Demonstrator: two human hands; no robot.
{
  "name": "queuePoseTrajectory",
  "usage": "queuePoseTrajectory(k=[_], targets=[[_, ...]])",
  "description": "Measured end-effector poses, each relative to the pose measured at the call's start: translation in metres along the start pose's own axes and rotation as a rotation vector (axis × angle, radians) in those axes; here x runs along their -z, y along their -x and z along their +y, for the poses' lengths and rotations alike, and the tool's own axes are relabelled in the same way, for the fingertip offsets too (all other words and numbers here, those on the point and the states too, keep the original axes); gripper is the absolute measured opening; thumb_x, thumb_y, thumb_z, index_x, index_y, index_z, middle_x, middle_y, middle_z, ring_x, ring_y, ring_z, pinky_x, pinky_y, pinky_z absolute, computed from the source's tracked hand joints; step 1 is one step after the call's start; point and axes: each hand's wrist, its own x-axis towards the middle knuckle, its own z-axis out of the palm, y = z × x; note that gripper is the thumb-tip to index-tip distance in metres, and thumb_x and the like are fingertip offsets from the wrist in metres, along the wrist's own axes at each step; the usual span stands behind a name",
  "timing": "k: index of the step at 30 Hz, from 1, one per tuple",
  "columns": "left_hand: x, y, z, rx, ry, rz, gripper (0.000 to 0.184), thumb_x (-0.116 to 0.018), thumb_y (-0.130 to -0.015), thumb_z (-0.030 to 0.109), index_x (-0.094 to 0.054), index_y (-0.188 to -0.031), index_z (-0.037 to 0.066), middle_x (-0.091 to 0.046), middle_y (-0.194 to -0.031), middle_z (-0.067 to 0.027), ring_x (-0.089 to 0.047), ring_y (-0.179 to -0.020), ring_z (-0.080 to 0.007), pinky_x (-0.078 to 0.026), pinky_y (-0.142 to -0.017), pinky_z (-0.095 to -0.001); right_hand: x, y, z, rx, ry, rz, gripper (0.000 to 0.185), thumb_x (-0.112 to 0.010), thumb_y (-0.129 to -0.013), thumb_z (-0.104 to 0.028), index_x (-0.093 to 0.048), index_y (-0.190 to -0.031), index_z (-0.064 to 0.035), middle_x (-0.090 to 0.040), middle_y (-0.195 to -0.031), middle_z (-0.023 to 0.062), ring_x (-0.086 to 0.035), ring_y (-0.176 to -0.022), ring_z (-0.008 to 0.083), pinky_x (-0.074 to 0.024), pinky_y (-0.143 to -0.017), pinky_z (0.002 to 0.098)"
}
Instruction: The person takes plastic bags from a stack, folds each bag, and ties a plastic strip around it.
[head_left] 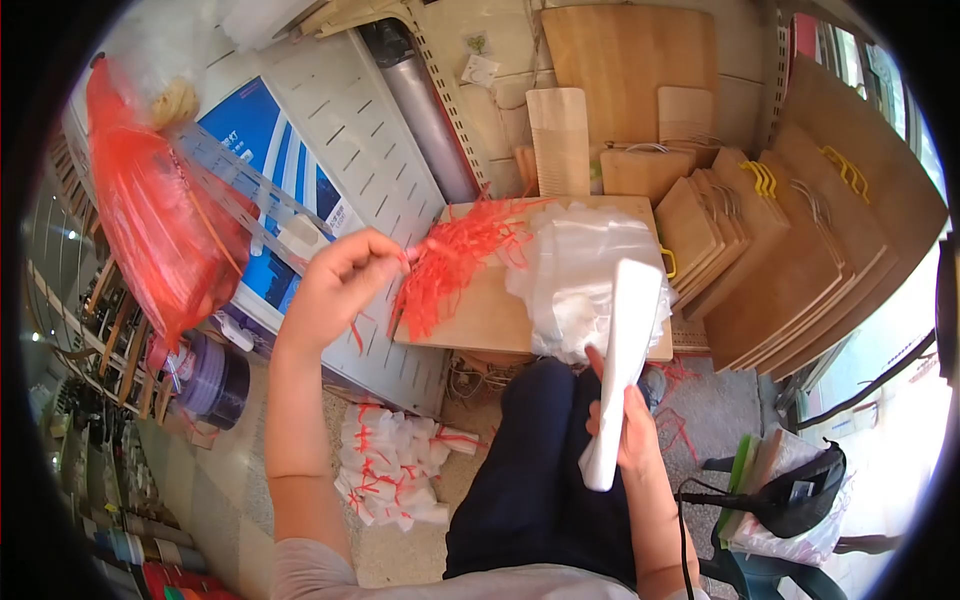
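Note:
My left hand (345, 280) is raised at the left edge of the board, thumb and fingertips pinched on a red plastic strip (358, 332) whose end dangles below. Just beyond the fingertips lies a loose heap of red plastic strips (455, 262). My right hand (636, 430) is wrapped round a long, flat, folded white plastic bundle (622, 365), held upright and slightly tilted above my right leg. Behind that bundle, a pile of translucent white plastic bags (580, 265) covers the right side of the wooden board (470, 322).
On the floor, several white bundles tied with red strips (390, 465) lie left of my legs. Wooden cutting boards (790, 250) lean at the right. A red plastic bag (165, 210) hangs at the left. A stool (750, 570) carries bags and a black item.

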Motion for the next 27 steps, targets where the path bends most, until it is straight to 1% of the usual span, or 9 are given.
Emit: queuePoseTrajectory(k=[6,7,8,11,15,19,22,26,27], targets=[[-0.051,0.041,0.030,0.001,0.085,-0.242,0.006,-0.060,-0.093,0.006,-0.061,-0.097,0.001,-0.059,-0.084,0.0031,-0.053,-0.077,-0.0018,-0.041,-0.068,-0.0177,-0.049,-0.027,0.015,-0.142,-0.223,-0.184,0.039,-0.058,-0.094,-0.022,-0.049,-0.129,-0.0084,-0.027,-0.155,0.0160,-0.042,-0.053,0.0069,-0.0391,-0.045,0.0240],[-0.055,0.044,0.030,0.037,0.096,-0.263,0.006,-0.061,-0.093,0.005,-0.061,-0.097,0.001,-0.059,-0.085,0.0029,-0.053,-0.077,-0.0016,-0.041,-0.068,-0.0174,-0.047,-0.029,0.024,-0.222,-0.186,-0.280,0.041,-0.060,-0.094,-0.027,-0.050,-0.128,-0.0060,-0.045,-0.133,0.0136,-0.053,-0.068,0.0120,-0.0475,-0.057,0.0285],[-0.058,0.045,0.024,-0.034,0.136,-0.183,0.007,-0.059,-0.094,0.007,-0.062,-0.098,0.001,-0.059,-0.083,0.0038,-0.052,-0.077,-0.0009,-0.040,-0.066,-0.0176,-0.044,-0.031,0.032,-0.296,-0.140,-0.379,0.045,-0.061,-0.094,-0.033,-0.051,-0.126,-0.0037,-0.063,-0.112,0.0111,-0.065,-0.083,0.0171,-0.0559,-0.068,0.0330],[-0.040,0.047,0.021,0.024,0.179,-0.022,0.008,-0.057,-0.096,0.009,-0.062,-0.098,0.003,-0.057,-0.078,0.0049,-0.046,-0.065,0.0003,-0.034,-0.056,-0.0179,-0.047,-0.018,0.050,-0.373,-0.182,-0.384,0.048,-0.060,-0.095,-0.032,-0.048,-0.133,-0.0049,-0.063,-0.112,0.0080,-0.065,-0.094,0.0164,-0.0552,-0.080,0.0316],[-0.023,0.058,-0.001,0.001,0.373,0.036,0.009,-0.055,-0.096,0.011,-0.060,-0.094,0.004,-0.047,-0.067,0.0069,-0.028,-0.049,0.0001,-0.019,-0.044,-0.0206,-0.036,-0.009,0.064,-0.472,-0.152,-0.331,0.042,-0.057,-0.096,-0.034,-0.050,-0.128,-0.0076,-0.059,-0.121,0.0213,-0.062,-0.068,0.0200,-0.0514,-0.056,0.0296],[0.008,0.077,-0.027,0.007,0.429,0.339,0.012,-0.054,-0.098,0.016,-0.058,-0.099,0.004,-0.038,-0.063,0.0082,-0.027,-0.049,0.0004,-0.020,-0.043,-0.0187,-0.016,0.004,0.063,-0.451,-0.106,-0.172,0.036,-0.057,-0.096,-0.035,-0.057,-0.117,-0.0057,-0.065,-0.095,0.0138,-0.063,-0.071,0.0209,-0.0533,-0.060,0.0316],[0.030,0.115,-0.056,0.123,0.345,0.431,0.013,-0.053,-0.098,0.017,-0.057,-0.101,0.005,-0.036,-0.063,0.0083,-0.027,-0.048,-0.0002,-0.020,-0.043,-0.0182,0.007,0.009,0.050,-0.398,0.064,-0.021,0.032,-0.056,-0.097,-0.029,-0.057,-0.115,-0.0028,-0.067,-0.093,0.0098,-0.066,-0.077,0.0168,-0.0549,-0.068,0.0291],[0.018,0.180,-0.106,0.379,0.122,0.545,0.009,-0.058,-0.094,0.014,-0.060,-0.096,0.005,-0.056,-0.079,0.0012,-0.044,-0.058,-0.0050,-0.036,-0.052,-0.0208,0.026,0.013,0.033,-0.414,0.166,-0.017,0.030,-0.058,-0.097,-0.026,-0.059,-0.116,-0.0026,-0.068,-0.096,0.0065,-0.066,-0.080,0.0126,-0.0547,-0.072,0.0274],[0.013,0.200,-0.135,0.315,-0.203,0.469,0.010,-0.061,-0.091,0.012,-0.060,-0.097,0.004,-0.060,-0.085,-0.0022,-0.052,-0.068,-0.0111,-0.042,-0.061,-0.0252,0.025,0.013,0.031,-0.431,0.206,-0.012,0.030,-0.058,-0.097,-0.026,-0.059,-0.115,-0.0024,-0.068,-0.096,0.0062,-0.066,-0.080,0.0120,-0.0544,-0.071,0.0269]])
